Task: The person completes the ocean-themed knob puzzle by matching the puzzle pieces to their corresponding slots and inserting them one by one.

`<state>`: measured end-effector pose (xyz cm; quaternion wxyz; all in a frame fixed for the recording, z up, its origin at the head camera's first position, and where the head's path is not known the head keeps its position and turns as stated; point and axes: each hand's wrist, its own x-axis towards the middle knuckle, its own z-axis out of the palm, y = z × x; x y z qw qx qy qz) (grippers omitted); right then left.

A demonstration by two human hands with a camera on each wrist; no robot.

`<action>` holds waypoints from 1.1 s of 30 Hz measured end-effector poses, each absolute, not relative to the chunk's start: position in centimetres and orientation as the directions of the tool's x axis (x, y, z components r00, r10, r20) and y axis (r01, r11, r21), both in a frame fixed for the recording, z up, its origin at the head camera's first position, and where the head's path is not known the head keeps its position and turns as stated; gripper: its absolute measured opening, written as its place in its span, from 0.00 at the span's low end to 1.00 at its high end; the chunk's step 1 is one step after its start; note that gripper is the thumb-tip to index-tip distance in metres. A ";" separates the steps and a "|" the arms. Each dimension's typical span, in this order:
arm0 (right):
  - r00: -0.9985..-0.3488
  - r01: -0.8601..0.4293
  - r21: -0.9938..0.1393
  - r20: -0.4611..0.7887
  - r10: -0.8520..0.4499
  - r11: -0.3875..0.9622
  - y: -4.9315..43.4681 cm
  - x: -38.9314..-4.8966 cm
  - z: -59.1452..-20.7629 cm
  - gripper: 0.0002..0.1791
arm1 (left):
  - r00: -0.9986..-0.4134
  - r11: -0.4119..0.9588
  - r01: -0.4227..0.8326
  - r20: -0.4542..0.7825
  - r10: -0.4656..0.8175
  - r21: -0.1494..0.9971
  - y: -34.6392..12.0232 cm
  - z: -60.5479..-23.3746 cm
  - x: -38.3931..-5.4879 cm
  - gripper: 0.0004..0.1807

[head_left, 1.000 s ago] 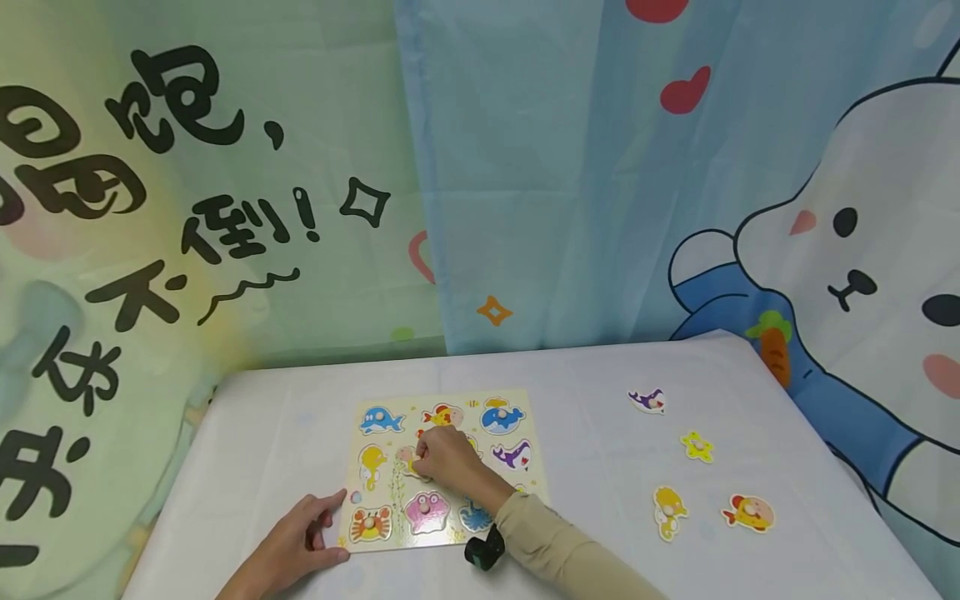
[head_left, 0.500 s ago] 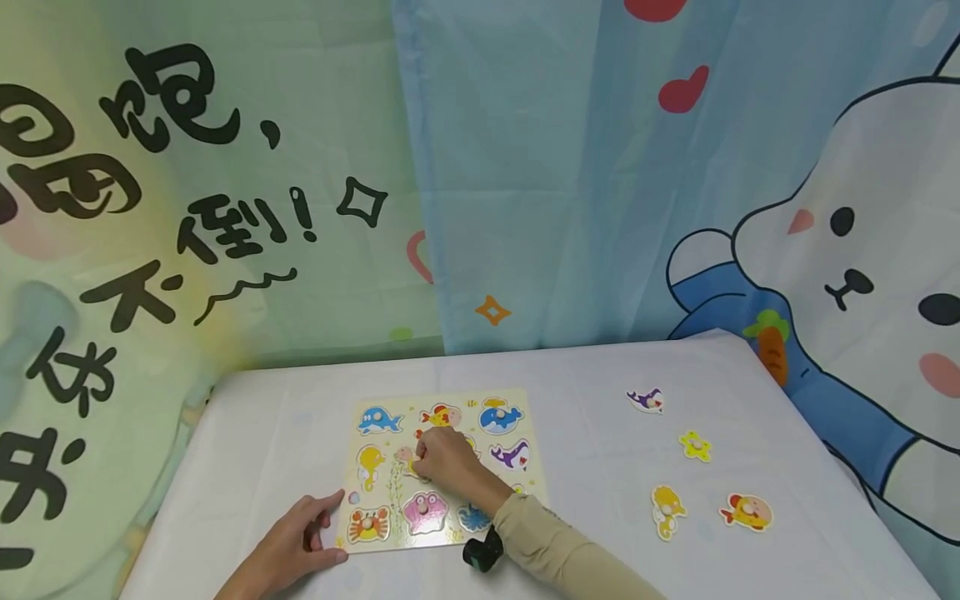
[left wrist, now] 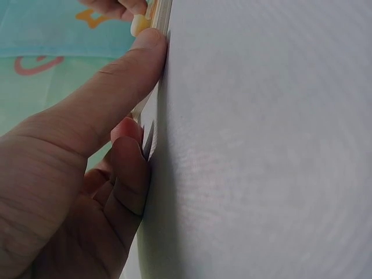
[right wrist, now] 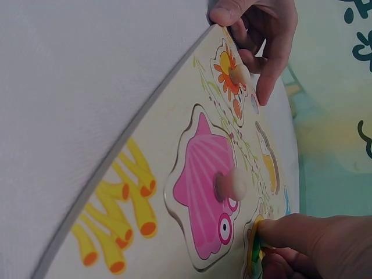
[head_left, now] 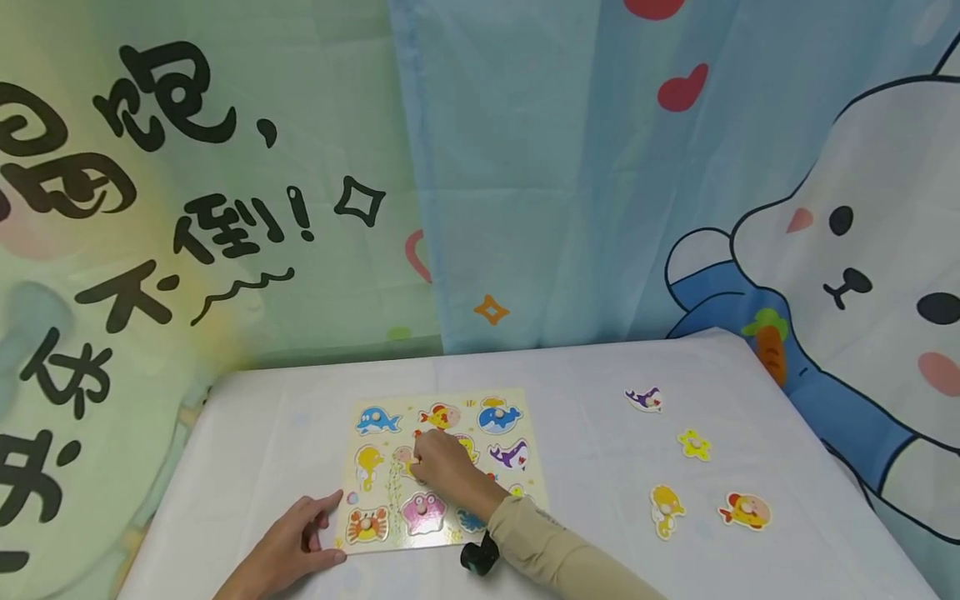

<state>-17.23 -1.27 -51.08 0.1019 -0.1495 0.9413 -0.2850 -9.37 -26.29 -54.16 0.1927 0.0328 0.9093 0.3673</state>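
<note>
My left hand [head_left: 292,542] touches the near-left corner of a cream sea-animal knob puzzle board [head_left: 408,400], thumb and index finger extended against its edge. The right hand [head_left: 450,471] is bent over the board's middle. In the right wrist view its fingers pinch a yellow-green puzzle piece [right wrist: 253,250], mostly hidden by them. Beside it a pink shell piece [right wrist: 203,180] with a wooden knob sits in its recess. The orange crab piece [head_left: 367,525] lies near the left hand. Along the board's far side are a blue dolphin [head_left: 378,420] and a blue whale [head_left: 498,417].
On the white tablecloth [head_left: 585,467] to the right lie loose pieces: a purple shark-like piece [head_left: 645,400], a yellow star [head_left: 694,445], a yellow seahorse [head_left: 666,511] and a red-and-yellow fish [head_left: 746,510]. A printed curtain [head_left: 517,167] hangs behind the table.
The right hand has shifted very slightly over the same spot on the board. The left hand stays at the corner, and the loose pieces lie as before.
</note>
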 end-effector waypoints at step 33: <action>-0.980 -0.102 -0.782 -0.028 -0.198 0.615 17.7 -13.2 -48.2 0.21 | -0.921 0.720 -0.042 -0.307 0.241 0.692 -26.4 -54.1 -9.3 0.50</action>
